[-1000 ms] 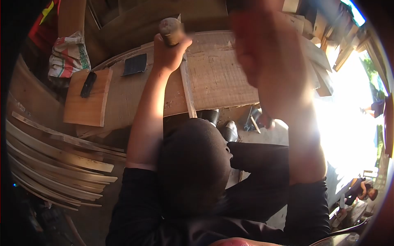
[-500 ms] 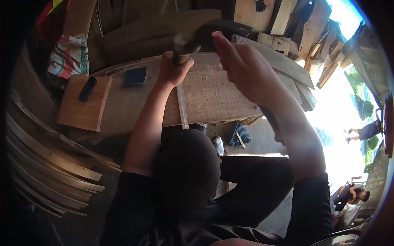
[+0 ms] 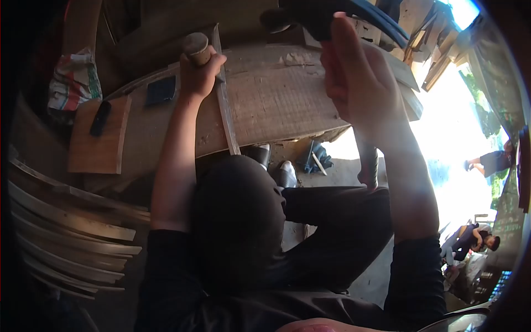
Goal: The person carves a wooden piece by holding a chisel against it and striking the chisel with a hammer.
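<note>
My left hand (image 3: pixel 198 77) is closed around the round wooden handle of a chisel (image 3: pixel 196 45). Its blade is mostly hidden by my fingers. Right beside that hand, a narrow wooden strip (image 3: pixel 227 116) lies across a broad wooden board (image 3: pixel 271 105). Raised at the right, my right hand (image 3: pixel 365 88) grips a claw hammer (image 3: pixel 368 163) by its handle, thumb pointing up along it. The dark hammer head is at the top of the view, apart from the chisel, with its claw towards the right.
On the left of the board are a smaller wooden panel (image 3: pixel 113 144) with a dark object (image 3: pixel 100 119) on it and a dark blue square (image 3: pixel 161 91). Curved wooden slats (image 3: pixel 72 216) are stacked at the lower left. Another person (image 3: pixel 475 238) sits far right.
The hammer has come up and away from the chisel, towards the right. My left hand with the chisel appears further left and higher, partly because the whole view has shifted.
</note>
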`<action>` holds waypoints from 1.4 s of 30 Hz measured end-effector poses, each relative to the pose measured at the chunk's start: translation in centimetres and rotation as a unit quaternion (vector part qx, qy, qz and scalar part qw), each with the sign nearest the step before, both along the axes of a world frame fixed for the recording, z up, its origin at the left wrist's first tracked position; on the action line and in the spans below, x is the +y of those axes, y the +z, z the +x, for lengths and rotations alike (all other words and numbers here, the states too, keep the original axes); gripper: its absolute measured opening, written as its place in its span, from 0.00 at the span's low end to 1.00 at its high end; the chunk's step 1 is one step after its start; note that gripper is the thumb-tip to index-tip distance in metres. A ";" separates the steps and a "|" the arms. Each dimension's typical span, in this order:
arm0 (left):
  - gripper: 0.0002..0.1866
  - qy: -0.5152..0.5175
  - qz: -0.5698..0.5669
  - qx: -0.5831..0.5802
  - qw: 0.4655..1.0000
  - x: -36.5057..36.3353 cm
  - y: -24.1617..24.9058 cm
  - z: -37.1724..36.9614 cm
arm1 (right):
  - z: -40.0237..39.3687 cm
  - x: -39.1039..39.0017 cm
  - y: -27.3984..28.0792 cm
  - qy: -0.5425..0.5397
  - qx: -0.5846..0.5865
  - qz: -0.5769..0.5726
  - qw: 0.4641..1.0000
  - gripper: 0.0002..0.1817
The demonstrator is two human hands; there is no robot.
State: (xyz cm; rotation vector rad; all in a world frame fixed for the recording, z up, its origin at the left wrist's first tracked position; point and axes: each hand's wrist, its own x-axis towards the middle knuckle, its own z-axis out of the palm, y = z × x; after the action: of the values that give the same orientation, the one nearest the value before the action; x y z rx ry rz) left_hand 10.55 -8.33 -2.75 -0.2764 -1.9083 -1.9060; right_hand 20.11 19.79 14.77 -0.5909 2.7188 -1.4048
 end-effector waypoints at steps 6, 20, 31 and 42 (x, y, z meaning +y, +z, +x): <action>0.12 0.062 -0.104 0.093 0.988 3.0 0.2 1.2 | 1.0 0.4 -6.5 0.008 -0.045 -0.110 0.993 0.39; 0.16 -0.020 -0.322 0.281 0.904 5.8 -5.0 5.9 | 3.1 2.4 -12.2 0.005 -0.176 -0.123 0.977 0.32; 0.15 -0.046 0.082 0.134 0.986 -0.3 1.2 1.4 | 3.0 2.5 -13.6 0.002 -0.224 -0.115 0.968 0.31; 0.18 -0.023 -0.003 0.019 1.000 -0.7 2.2 -2.1 | 2.4 2.1 -14.9 -0.047 -0.331 -0.061 0.941 0.23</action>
State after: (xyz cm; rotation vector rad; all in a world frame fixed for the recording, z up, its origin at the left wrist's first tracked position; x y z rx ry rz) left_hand 8.49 -8.99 -0.53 -0.3590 -1.8991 -1.9122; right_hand 22.47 21.85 -0.15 0.0300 2.1527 -1.4583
